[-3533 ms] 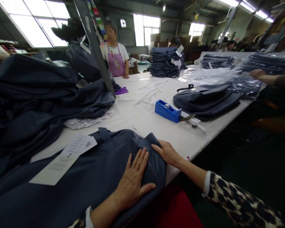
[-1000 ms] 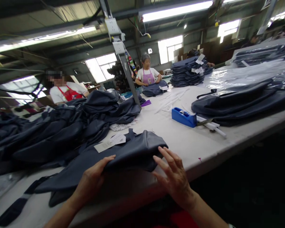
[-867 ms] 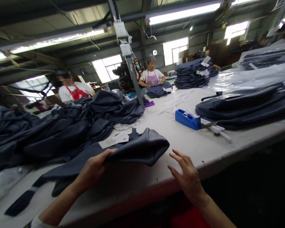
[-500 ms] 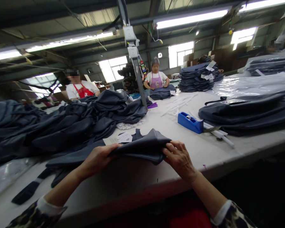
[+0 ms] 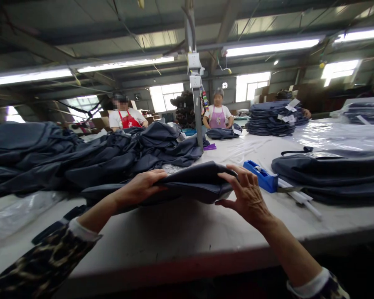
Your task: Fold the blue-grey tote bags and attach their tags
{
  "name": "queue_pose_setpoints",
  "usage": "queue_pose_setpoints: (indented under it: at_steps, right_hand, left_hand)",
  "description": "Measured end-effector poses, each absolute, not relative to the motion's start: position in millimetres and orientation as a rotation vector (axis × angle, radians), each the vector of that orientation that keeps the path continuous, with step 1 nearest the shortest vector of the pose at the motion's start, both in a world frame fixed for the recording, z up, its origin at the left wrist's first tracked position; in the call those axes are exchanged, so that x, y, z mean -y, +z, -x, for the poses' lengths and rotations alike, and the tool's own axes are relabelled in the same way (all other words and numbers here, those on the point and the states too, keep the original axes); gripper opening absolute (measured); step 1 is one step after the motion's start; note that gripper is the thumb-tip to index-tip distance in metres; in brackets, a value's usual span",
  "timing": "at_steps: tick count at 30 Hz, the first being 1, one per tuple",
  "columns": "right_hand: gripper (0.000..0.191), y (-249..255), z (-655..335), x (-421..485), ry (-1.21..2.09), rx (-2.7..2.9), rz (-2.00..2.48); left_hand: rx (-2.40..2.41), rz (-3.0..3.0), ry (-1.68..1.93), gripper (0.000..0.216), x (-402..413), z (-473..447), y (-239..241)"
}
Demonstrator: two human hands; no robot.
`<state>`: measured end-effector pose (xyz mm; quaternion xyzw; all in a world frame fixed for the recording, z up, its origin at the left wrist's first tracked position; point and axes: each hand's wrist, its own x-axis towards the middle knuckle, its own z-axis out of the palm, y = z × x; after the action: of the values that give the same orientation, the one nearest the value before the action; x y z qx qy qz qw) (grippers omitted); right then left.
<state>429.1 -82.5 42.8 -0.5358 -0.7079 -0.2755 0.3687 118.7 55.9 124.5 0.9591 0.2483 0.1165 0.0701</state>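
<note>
1. Rising since half a second ago, the near side of the dark blue bag [image 5: 193, 189] is tilting up toward my camera, while the right fingers are spreading wider.
2. Through the feed I am seeing the left hand [image 5: 145, 185] grasping the bag's near edge, its fingers pinching the fabric.
3. Right hand [image 5: 246, 193] is bracketing the bag's right end, fingers resting high and thumb reaching the lower edge; how firmly they are gripping, I cannot tell.
4. Near the front of the white table [image 5: 180, 236], the bag is gaping in a dark fold between both hands.
5. Just beyond the right hand, a blue tape dispenser [image 5: 263, 178] is sitting beside white tubes [image 5: 299, 197]; dark bags [image 5: 333, 174] are lying farther right.
6. Over on the left, a dark heap [image 5: 112, 155] is spreading toward a metal post [image 5: 198, 118].
7. Across the table, a co-worker in a purple apron [image 5: 218, 118] is standing behind another bag [image 5: 221, 133].
</note>
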Motion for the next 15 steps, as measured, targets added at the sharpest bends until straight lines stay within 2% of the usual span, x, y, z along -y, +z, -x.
queue_pose_setpoints:
  at_steps: [2,3,4,5,7,9,12,13,15]
  right_hand:
    - [0.103,51.0,-430.8,77.2,-0.653,1.875,1.345]
    - [0.109,55.2,-432.8,73.0,-0.587,1.916,1.344]
    - [0.105,59.2,-435.5,68.1,-0.502,1.958,1.347]
    - [0.094,63.0,-438.4,62.7,-0.411,1.990,1.348]
    - [0.060,69.0,-443.4,51.9,-0.270,2.006,1.336]
    - [0.037,72.7,-445.5,42.5,-0.213,1.977,1.321]
    - [0.030,76.2,-443.0,31.2,-0.236,1.938,1.333]
    - [0.030,77.8,-441.6,28.1,-0.267,1.938,1.343]
    - [0.034,83.1,-439.5,23.1,-0.344,1.943,1.363]
  left_hand:
    - [-0.719,-2.881,0.331,0.029,-59.9,-120.4,124.4]
    - [-0.706,-2.881,0.322,0.029,-61.6,-121.7,124.9]
    - [-0.697,-2.882,0.318,0.029,-62.9,-123.0,125.8]
    - [-0.696,-2.882,0.313,0.030,-63.7,-124.1,127.2]
    - [-0.715,-2.877,0.288,0.032,-63.5,-124.8,129.8]
    - [-0.791,-2.873,0.250,0.038,-60.8,-122.6,130.5]
    - [-1.048,-2.903,0.225,0.060,-54.7,-115.9,125.3]
    - [-1.133,-2.918,0.227,0.059,-53.7,-114.0,122.8]
    - [-1.233,-2.932,0.268,0.042,-55.7,-111.9,119.6]
